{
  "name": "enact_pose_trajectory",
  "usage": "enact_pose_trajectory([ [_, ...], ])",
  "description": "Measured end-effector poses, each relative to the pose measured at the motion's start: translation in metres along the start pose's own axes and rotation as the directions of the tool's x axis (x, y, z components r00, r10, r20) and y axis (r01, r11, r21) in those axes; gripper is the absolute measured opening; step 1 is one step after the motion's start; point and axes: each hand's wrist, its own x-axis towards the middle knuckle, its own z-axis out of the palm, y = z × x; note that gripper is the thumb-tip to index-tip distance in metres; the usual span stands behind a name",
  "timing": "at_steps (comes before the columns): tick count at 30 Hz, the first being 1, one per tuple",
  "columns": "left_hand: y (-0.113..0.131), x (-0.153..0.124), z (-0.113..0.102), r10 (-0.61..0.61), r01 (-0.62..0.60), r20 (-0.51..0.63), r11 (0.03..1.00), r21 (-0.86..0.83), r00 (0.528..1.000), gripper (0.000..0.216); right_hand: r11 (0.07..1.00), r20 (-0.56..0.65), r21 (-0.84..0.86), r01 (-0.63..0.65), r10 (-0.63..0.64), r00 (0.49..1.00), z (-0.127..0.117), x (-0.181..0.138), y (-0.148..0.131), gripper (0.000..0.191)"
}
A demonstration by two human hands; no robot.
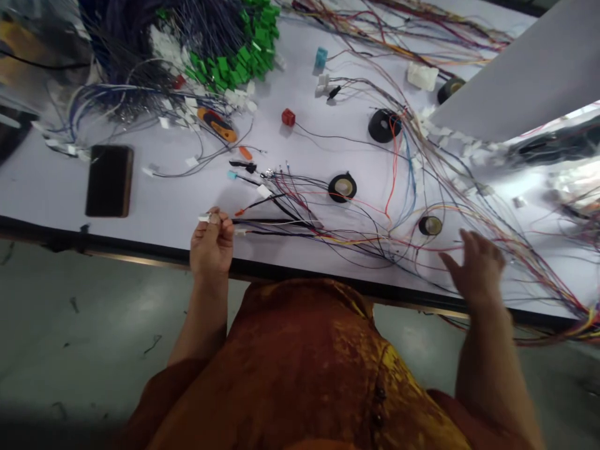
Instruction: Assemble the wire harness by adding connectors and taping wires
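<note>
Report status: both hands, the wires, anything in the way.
Left hand pinching white connector. Right hand open, no grip visible. Wires tangled between both hands. Black tape roll near right hand, amid wires.

A dark rectangular device [109, 181] lies at the left of the white surface [159, 209]; farther and rightward, an orange-and-black tool [216, 124] rests near bunched green connectors [234, 67].

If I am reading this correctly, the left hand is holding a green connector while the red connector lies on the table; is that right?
Not quite: the head view shows the left hand holding a white connector, not a green one. The red connector does lie on the table.
</note>
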Motion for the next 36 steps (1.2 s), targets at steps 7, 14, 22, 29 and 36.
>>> enact_pose_trajectory([
  [7,-0.007,0.003,-0.005,0.055,-0.057,0.053,0.997,0.054,0.997,0.028,0.87,0.129,0.487,-0.072,0.01,0.992,-0.04,0.078,-0.103,0.027],
  [14,-0.001,0.0,-0.001,0.121,-0.136,0.13,0.984,0.114,0.984,0.028,0.977,0.352,0.211,0.0,-0.076,0.933,0.005,0.152,-0.253,0.027],
  [22,0.003,0.003,-0.007,0.055,-0.084,0.259,0.991,0.1,0.964,0.045,0.525,0.141,0.851,0.036,-0.292,0.946,-0.029,0.128,-0.317,0.028],
  [29,0.015,0.006,-0.014,0.106,-0.192,0.335,0.953,0.235,0.936,0.035,0.108,0.427,0.88,-0.463,-0.605,0.671,-0.025,0.075,-0.387,0.019],
  [36,0.027,0.011,-0.018,0.116,-0.269,0.374,0.88,0.391,0.92,0.034,0.105,0.464,0.846,-0.523,-0.628,0.625,-0.028,0.071,-0.385,0.017],
])
